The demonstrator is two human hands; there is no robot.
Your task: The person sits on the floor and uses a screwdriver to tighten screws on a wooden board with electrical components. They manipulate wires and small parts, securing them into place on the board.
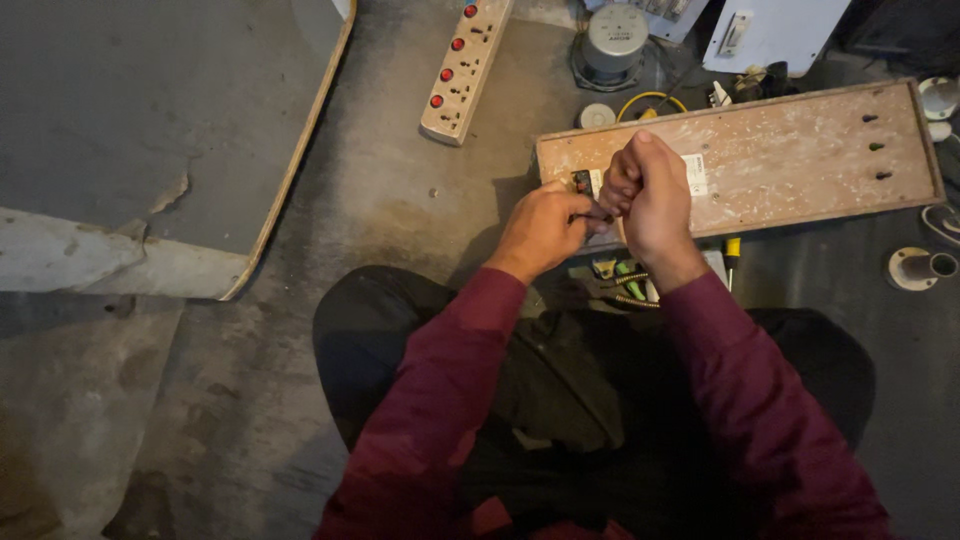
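Wires (597, 213) at the left end of the wooden switchboard (790, 160) on the floor were being worked: left hand (541, 229) pinched them, right hand (650, 190) fisted around them. Next move probably needed a steady pull or twist.
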